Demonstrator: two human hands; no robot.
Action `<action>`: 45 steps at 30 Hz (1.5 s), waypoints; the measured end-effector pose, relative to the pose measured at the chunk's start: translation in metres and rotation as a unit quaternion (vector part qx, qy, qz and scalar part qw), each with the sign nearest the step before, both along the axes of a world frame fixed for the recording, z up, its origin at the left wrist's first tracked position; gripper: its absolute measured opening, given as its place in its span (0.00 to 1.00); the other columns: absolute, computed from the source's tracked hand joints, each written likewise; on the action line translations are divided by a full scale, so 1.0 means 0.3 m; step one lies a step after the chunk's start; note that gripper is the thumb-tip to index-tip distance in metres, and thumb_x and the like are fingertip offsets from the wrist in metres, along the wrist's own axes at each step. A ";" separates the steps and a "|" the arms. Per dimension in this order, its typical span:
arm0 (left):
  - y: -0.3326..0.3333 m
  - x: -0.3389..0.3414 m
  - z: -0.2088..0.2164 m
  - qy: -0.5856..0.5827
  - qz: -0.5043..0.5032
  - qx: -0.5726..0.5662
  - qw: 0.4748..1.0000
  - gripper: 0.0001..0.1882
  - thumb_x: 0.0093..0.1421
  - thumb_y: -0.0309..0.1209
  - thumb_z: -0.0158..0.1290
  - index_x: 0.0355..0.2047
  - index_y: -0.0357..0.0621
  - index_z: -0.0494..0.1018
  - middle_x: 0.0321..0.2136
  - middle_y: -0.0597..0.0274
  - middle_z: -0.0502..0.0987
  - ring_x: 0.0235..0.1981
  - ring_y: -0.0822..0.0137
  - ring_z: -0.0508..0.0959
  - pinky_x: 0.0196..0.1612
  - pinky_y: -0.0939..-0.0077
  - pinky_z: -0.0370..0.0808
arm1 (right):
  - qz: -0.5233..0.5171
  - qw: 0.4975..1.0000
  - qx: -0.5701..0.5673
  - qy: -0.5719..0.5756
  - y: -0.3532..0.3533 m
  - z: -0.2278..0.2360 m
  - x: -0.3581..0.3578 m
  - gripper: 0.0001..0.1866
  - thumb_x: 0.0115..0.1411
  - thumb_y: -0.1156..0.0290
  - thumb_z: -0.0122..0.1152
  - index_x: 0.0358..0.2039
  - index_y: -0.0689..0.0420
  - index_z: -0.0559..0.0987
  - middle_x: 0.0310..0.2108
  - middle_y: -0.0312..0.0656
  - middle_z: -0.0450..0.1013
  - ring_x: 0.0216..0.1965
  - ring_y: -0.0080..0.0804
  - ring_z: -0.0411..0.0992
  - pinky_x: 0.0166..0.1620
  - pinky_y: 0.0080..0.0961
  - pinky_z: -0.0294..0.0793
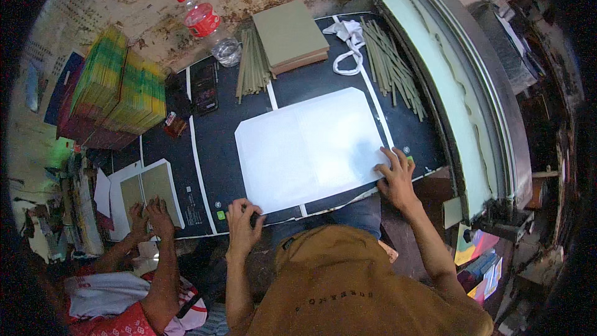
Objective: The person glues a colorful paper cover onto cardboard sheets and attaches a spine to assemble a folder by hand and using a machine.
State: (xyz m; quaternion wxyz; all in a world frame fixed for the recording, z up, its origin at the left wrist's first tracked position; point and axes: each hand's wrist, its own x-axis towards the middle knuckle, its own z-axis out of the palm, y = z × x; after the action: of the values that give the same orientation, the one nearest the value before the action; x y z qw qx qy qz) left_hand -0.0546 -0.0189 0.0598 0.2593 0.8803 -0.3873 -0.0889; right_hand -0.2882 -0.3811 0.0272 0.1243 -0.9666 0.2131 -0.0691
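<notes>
**White sheet (308, 149) lies flat on the dark counter (217, 143)**

The white sheet sits mid-counter, close to the near edge, its far corners clipped. The step in hand looks like positioning it. To do this well, I would move both near corners evenly, use light fingertip pressure so that the sheet does not crease, and check its near edge against the counter's edge. The board stack (291, 34) and the right-hand bundle of strips (388, 62) lie beyond it, so sliding it far may mean bumping them.

The left hand (245, 221) is at the near left corner, fingers curled with a small gap to the thumb; I cannot tell whether that grip pinches the sheet or merely rests against it. The right hand (396, 177) has a looser grip, fingers spread and bent at the near right corner, the tips seemingly touching the sheet without pinching.
</notes>
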 end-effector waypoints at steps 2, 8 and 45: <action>-0.034 0.026 0.031 0.024 -0.017 0.023 0.999 0.23 0.47 0.28 0.70 0.41 0.42 0.71 0.39 0.53 0.71 0.45 0.49 0.71 0.52 0.58 0.69 | -0.003 0.999 0.025 0.037 -0.002 -0.013 -0.002 0.25 0.43 0.74 0.72 0.45 0.45 0.79 0.70 0.44 0.56 0.71 0.54 0.50 0.64 0.61 0.52; -0.649 0.426 0.188 0.042 -0.056 -0.183 0.981 0.20 0.57 0.28 0.64 0.48 0.38 0.73 0.46 0.51 0.77 0.51 0.54 0.76 0.57 0.62 0.70 | -0.004 0.991 0.042 0.126 -0.046 0.048 -0.071 0.32 0.48 0.63 0.74 0.57 0.47 0.77 0.73 0.49 0.50 0.72 0.61 0.48 0.65 0.66 0.52; -0.130 0.239 -0.103 0.282 0.151 -0.205 0.925 0.21 0.56 0.32 0.66 0.48 0.34 0.79 0.33 0.54 0.84 0.30 0.67 0.85 0.36 0.72 0.79 | -0.066 0.876 0.476 -0.037 0.210 0.084 0.553 0.19 0.59 0.65 0.73 0.45 0.63 0.78 0.23 0.37 0.78 0.21 0.19 0.70 0.25 0.19 0.68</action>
State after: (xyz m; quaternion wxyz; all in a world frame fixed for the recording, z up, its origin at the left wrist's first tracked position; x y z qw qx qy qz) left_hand 0.0172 -0.0578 0.0289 0.5429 0.7945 -0.1707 -0.2118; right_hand -0.1222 -0.3180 0.0523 0.5725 -0.7712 0.2784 -0.0029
